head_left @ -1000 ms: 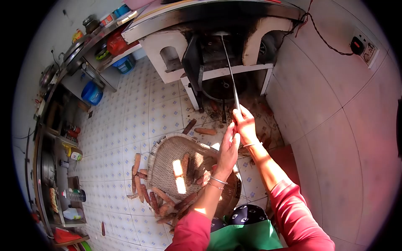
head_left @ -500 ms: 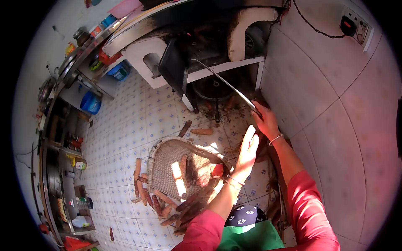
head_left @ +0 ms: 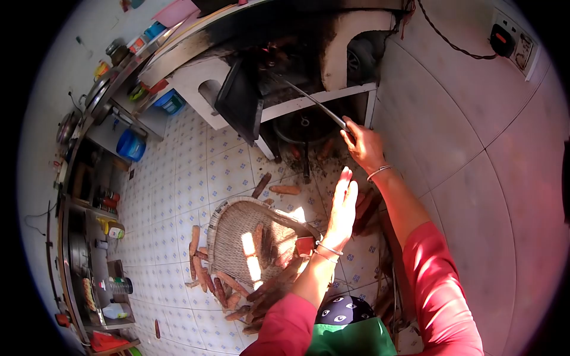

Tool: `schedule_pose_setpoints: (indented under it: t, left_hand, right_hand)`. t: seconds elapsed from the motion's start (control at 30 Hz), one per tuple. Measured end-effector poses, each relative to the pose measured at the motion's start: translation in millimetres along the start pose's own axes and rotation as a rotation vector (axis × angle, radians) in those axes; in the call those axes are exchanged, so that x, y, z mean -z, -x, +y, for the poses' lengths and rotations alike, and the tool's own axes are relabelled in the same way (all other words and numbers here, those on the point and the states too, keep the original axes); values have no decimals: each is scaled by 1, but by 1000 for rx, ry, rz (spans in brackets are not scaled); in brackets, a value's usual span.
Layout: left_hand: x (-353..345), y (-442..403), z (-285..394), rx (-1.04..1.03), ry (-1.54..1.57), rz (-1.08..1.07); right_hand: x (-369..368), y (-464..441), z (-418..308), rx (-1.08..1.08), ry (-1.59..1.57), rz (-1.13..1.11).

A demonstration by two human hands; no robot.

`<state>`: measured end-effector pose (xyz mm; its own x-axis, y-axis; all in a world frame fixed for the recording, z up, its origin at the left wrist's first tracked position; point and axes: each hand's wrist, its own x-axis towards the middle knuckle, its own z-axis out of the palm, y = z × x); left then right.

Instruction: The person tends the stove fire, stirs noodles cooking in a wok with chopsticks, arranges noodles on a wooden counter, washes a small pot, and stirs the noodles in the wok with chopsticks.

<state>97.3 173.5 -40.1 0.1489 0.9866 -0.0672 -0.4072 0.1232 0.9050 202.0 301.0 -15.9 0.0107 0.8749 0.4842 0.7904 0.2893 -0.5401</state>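
My right hand [head_left: 363, 144] is closed round the handle end of a long metal rod [head_left: 317, 103]. The rod's far end is in the dark stove opening [head_left: 285, 68], where a small glow shows; its tip is hard to make out. The black stove door [head_left: 240, 104] hangs open to the left of the rod. My left hand [head_left: 342, 207] is held up with its fingers stretched out and nothing in it, below the right hand and beside the woven basket [head_left: 228, 237].
Corncobs [head_left: 202, 274] lie on the tiled floor around the basket. A blue bucket [head_left: 130, 145] and shelves with bottles [head_left: 113, 229] are at the left. A tiled wall [head_left: 463, 142] with a plugged socket [head_left: 523, 50] rises at the right.
The rod was first held with both hands close together; now only my right hand holds it. My left hand has come away. The stove door has swung further open to the left.
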Motion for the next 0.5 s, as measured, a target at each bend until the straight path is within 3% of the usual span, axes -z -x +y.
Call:
schedule_pose_setpoints:
  t: [0.13,0.3,0.5]
  left_hand:
    - [6,5,-3,15,-21,10]
    - [10,23,8,67,72,46]
    - [23,47,14,100,-25,39]
  right_hand:
    - [-8,-15,-18,-167,-73,-73]
    - [-29,-23,-29,-247,-165,-31]
    - [-28,-22,-42,-311,-235,-64]
